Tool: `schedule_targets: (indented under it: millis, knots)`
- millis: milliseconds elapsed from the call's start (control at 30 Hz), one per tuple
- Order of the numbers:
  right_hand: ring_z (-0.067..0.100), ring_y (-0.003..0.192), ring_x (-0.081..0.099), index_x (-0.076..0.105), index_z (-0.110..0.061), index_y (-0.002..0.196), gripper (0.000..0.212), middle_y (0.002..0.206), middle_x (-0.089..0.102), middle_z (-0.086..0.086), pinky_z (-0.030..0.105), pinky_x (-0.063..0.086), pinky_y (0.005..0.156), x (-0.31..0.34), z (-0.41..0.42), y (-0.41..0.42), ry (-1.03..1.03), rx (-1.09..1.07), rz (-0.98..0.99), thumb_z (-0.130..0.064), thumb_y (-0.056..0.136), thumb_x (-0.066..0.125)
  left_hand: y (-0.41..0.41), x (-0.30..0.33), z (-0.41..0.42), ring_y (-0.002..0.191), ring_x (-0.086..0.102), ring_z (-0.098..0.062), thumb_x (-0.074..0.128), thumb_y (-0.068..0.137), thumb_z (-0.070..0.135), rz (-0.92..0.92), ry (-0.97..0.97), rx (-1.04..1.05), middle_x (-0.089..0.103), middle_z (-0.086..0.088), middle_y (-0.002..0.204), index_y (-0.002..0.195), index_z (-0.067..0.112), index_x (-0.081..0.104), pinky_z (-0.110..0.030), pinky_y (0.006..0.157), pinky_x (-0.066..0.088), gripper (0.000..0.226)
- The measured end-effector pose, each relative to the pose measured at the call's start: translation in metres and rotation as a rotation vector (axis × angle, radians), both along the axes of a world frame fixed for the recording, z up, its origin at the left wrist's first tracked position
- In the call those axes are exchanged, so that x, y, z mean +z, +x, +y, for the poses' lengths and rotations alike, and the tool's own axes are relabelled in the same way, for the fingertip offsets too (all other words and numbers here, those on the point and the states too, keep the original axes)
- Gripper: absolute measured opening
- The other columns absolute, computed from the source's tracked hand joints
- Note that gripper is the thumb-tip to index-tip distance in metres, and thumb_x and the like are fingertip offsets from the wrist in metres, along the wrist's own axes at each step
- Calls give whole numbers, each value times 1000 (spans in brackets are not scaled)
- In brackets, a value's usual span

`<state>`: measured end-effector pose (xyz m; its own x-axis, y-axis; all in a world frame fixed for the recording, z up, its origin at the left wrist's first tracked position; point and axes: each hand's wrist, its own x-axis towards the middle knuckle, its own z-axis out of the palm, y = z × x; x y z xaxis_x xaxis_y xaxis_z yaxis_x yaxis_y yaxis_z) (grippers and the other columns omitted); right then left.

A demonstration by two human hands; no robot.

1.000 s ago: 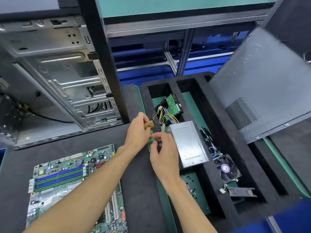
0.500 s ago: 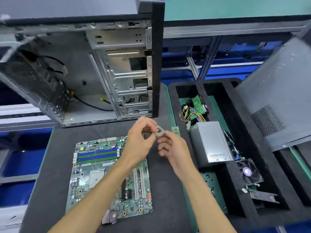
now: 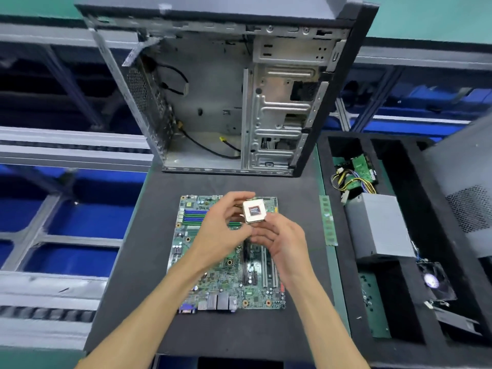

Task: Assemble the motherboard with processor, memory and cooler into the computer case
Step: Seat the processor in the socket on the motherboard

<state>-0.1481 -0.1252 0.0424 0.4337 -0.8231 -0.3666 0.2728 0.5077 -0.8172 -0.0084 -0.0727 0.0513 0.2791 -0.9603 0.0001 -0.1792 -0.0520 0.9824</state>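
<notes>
Steel case (image 3: 213, 102) stands upright and open-sided at the back of the black mat (image 3: 127, 262), interior bare save for loose cables; no board is mounted. At right, the foam tray (image 3: 346, 262) holds a grey power supply (image 3: 378, 225), a fan (image 3: 431, 280) and a wired drive, all untouched. A memory stick (image 3: 328, 222) lies on the mat edge just beside the tray.

Green motherboard (image 3: 226, 275) lies flat on the mat in front of the case.

Change noted: a second ago both hands were over at the tray edge; they are now over the upper half of the motherboard, and the processor (image 3: 254, 210) has come with them. It is held in the air above the board, its marked face tilted toward the camera.

Left hand (image 3: 223, 230) pinches the processor's left edge between thumb and fingertips. Right hand (image 3: 285, 241) sits just below it, fingers loosely curled, fingertips at the lower edge; whether they grip or merely steady it cannot be told.

Judgement: pick-up is complete and orientation is being checked. Seating in the socket, which the hands hide, is likely next. Memory, cooler and case fitting remain outstanding.
</notes>
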Motion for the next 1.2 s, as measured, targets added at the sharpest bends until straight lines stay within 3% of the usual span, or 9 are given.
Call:
schedule_targets:
  millis: [133, 333, 500, 733, 833, 933, 1067, 1200]
  knots:
    - [24, 67, 70, 77, -4, 86, 20, 84, 73, 21, 28, 57, 59, 1, 14, 4, -26, -9, -6, -18, 80, 65, 5, 5, 16, 108, 66, -13, 73, 72, 20, 8, -18, -3, 68, 13, 114, 121, 32, 61, -27, 92, 53, 52]
    - [25, 65, 70, 81, -10, 85, 22, 88, 73, 21, 31, 58, 58, 6, 30, 9, 37, 9, -89, -21, 85, 62, 10, 10, 32, 99, 66, -13, 65, 74, 5, -28, -56, 21, 70, 11, 109, 120, 21, 64, -21, 87, 51, 50]
    - [25, 65, 70, 79, -6, 91, 19, 86, 72, 22, 30, 57, 57, 6, 37, 8, 46, 15, -97, -19, 91, 65, 14, 11, 42, 96, 66, -17, 67, 77, -6, -43, -67, 0, 71, 8, 106, 122, 20, 64, -27, 86, 53, 52]
    - [22, 66, 69, 69, 3, 112, 39, 94, 73, 20, 29, 57, 58, 4, 47, 11, 25, 41, -74, -26, 87, 66, 16, 12, 51, 85, 60, -15, 65, 75, -2, -61, -84, 0, 67, 7, 98, 120, 22, 65, -30, 81, 53, 51]
    - [21, 69, 70, 70, 0, 110, 34, 96, 74, 19, 29, 57, 59, 3, 52, 10, 6, 60, -76, -26, 88, 66, 16, 13, 54, 83, 59, -19, 64, 74, -2, -49, -93, -1, 66, 6, 95, 120, 24, 64, -32, 79, 54, 52]
    - [21, 70, 70, 73, -3, 103, 27, 97, 74, 18, 29, 57, 59, 3, 55, 10, -17, 57, -73, -23, 87, 67, 15, 13, 57, 82, 58, -28, 67, 73, 0, 4, -89, 22, 62, -9, 92, 122, 28, 60, -34, 79, 53, 57]
    - [22, 68, 70, 70, -7, 107, 20, 95, 74, 17, 30, 57, 59, 2, 57, 12, -45, 42, -71, -11, 88, 70, 15, 13, 60, 87, 58, -34, 69, 72, 8, 112, -78, 95, 63, -14, 93, 113, 18, 58, -38, 79, 52, 43]
    - [26, 72, 72, 65, -7, 111, 23, 93, 74, 16, 31, 59, 62, 0, 59, 15, -61, 67, -29, -6, 88, 66, 21, 16, 62, 88, 62, -26, 69, 78, 21, 101, -56, 90, 68, -5, 96, 103, 22, 67, -33, 77, 54, 26]
